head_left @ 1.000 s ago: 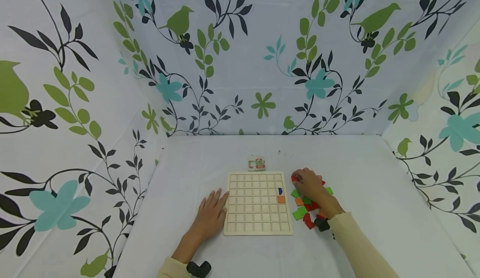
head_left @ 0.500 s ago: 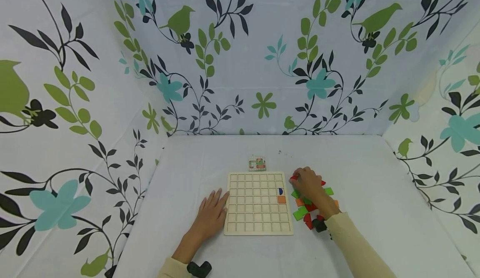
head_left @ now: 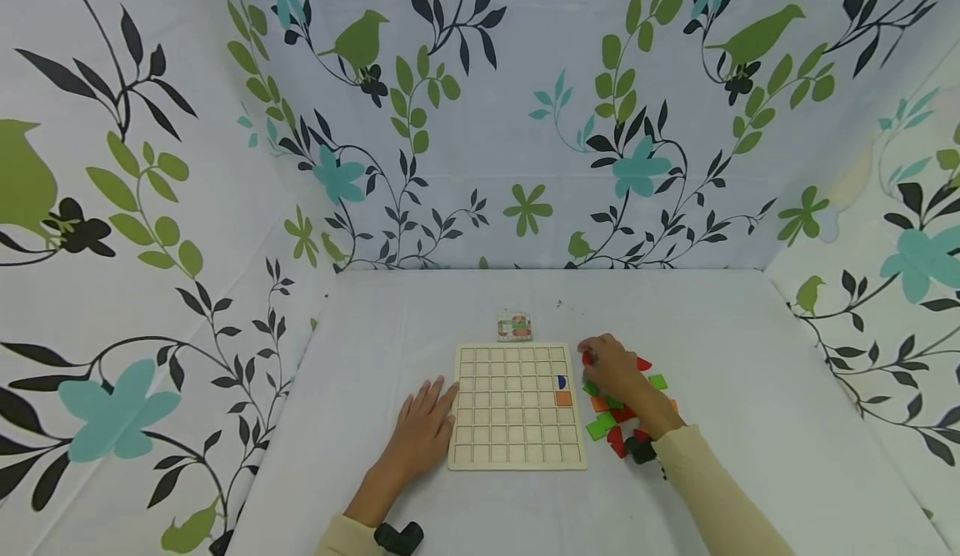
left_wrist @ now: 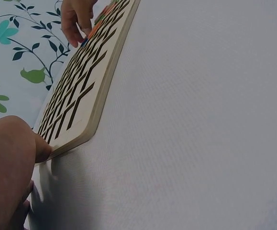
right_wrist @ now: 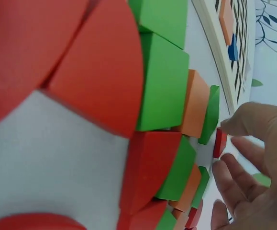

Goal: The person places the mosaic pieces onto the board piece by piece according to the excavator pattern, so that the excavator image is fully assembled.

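Note:
A square wooden grid board (head_left: 517, 448) lies on the white table, with a blue half-round piece (head_left: 561, 383) and an orange square (head_left: 563, 398) in its right column. The left hand (head_left: 423, 427) rests flat on the table, fingers straight, its fingertips and thumb at the board's left edge. Beyond the board's upper right corner, the right hand (head_left: 615, 370) has its thumb and fingers around a red piece (right_wrist: 220, 142); the right wrist view shows the thumb touching its top, the other fingers loosely bent beside it.
Several green, red and orange pieces (head_left: 600, 426) lie loose to the right of the board, partly under the right forearm. A small patterned card or packet (head_left: 514, 327) lies behind the board. Patterned cloth walls stand at the back and sides.
The right hand has shifted slightly left and toward the board's upper right corner, with the red piece at its fingertips. The left hand has stayed where it was.

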